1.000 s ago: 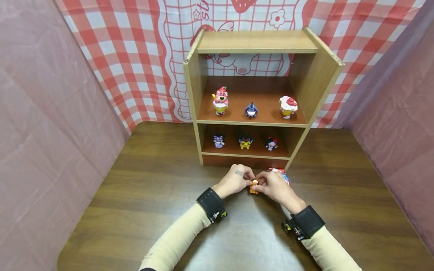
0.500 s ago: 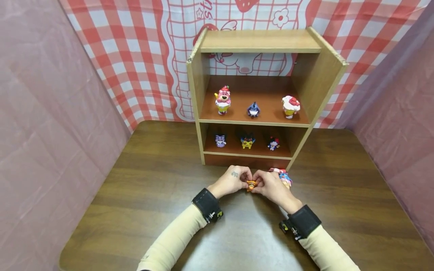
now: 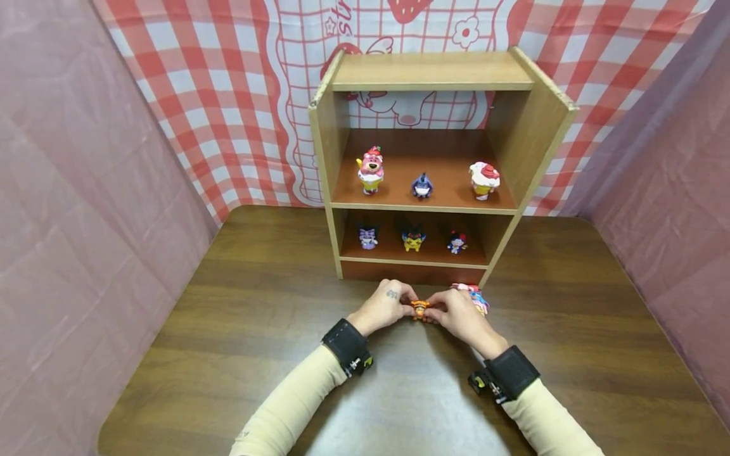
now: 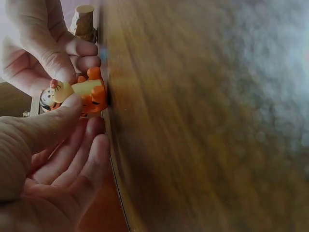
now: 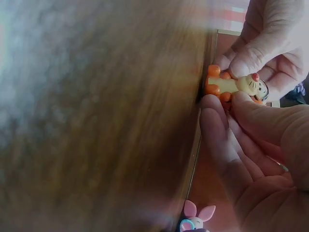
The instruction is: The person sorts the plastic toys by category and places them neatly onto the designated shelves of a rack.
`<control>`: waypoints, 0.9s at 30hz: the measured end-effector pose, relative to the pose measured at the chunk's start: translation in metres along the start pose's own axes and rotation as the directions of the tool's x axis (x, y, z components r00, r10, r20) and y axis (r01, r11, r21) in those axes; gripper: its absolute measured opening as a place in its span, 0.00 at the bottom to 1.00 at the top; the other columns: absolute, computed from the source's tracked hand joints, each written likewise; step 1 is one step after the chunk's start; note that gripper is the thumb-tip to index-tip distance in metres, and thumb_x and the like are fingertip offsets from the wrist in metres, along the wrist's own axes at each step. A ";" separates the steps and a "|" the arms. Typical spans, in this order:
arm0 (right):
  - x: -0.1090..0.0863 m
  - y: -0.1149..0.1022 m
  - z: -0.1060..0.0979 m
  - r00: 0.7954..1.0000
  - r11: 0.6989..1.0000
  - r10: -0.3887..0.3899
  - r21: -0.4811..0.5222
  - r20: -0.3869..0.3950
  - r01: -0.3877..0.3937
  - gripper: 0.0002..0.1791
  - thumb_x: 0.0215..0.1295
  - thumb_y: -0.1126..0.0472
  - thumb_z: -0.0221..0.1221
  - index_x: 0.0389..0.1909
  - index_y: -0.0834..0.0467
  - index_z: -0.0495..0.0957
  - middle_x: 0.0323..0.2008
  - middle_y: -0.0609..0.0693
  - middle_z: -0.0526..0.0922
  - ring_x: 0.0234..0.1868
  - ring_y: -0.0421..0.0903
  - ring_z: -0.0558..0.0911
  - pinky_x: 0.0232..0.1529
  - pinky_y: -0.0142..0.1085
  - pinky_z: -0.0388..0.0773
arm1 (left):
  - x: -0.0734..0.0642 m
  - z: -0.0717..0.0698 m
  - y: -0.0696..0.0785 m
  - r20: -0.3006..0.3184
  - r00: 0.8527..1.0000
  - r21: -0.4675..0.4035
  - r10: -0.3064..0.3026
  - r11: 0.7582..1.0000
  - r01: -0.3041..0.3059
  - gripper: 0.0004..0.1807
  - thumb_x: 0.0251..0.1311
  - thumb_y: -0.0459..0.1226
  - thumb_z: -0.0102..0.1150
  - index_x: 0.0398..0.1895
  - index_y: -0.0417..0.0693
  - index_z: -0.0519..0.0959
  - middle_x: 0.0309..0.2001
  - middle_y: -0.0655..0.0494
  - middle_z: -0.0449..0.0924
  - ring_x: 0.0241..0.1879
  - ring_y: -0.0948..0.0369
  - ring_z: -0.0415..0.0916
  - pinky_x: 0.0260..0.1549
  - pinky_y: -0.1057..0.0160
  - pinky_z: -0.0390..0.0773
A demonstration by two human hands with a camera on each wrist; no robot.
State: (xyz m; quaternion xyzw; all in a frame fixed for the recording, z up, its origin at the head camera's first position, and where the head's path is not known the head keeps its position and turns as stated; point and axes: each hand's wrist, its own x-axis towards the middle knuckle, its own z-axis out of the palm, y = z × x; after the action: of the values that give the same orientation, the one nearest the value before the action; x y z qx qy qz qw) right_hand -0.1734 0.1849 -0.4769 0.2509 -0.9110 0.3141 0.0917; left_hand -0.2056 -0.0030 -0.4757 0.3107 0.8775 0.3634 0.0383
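Observation:
A small orange tiger figurine (image 3: 419, 310) with a cream face and belly stands upright on the table in front of the shelf unit. My left hand (image 3: 386, 305) pinches one side of it between thumb and fingers. From the other side my right hand (image 3: 463, 316) pinches it too. The left wrist view shows the tiger figurine (image 4: 79, 94) with both thumbs against its front, its feet right at the tabletop. Behind my right hand lies a partly hidden pink and blue figurine (image 3: 478, 301); the right wrist view shows a pink-eared figurine (image 5: 195, 220).
The wooden shelf unit (image 3: 433, 71) stands behind my hands. Its upper shelf holds a pink bear figurine (image 3: 371, 170), a blue donkey figurine (image 3: 422, 185) and a white-topped cup figurine (image 3: 484, 180). Below are a purple figurine (image 3: 367, 238), a yellow one (image 3: 413, 239) and a dark-haired one (image 3: 456, 242).
Both hands have shifted slightly left with the tiger figurine. It was tilted and turned between the fingers before; now it is upright.

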 end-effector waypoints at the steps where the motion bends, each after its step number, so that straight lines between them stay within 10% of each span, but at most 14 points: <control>1: 0.000 0.000 0.001 1.000 1.000 -0.006 -0.004 -0.002 0.006 0.05 0.49 0.69 0.71 0.27 0.62 0.85 0.23 0.50 0.86 0.24 0.38 0.81 0.24 0.36 0.81 | 0.000 0.000 0.000 -0.002 1.000 0.014 -0.001 1.000 0.001 0.05 0.49 0.32 0.71 0.30 0.46 0.86 0.28 0.59 0.87 0.27 0.73 0.75 0.27 0.75 0.73; 27: 0.017 -0.011 -0.017 0.989 0.994 -0.048 0.092 -0.142 0.062 0.08 0.55 0.70 0.67 0.36 0.63 0.82 0.26 0.51 0.86 0.25 0.38 0.83 0.24 0.37 0.83 | 0.002 -0.030 0.013 -0.154 0.986 0.044 0.068 0.997 -0.062 0.05 0.57 0.33 0.66 0.36 0.43 0.85 0.33 0.56 0.86 0.30 0.68 0.76 0.30 0.70 0.78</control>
State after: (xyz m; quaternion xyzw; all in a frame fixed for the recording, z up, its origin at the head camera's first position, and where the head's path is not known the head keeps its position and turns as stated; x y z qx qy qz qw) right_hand -0.1826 0.1813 -0.4526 0.2575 -0.8790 0.3716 0.1516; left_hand -0.2096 -0.0130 -0.4450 0.3106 0.8740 0.3706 -0.0483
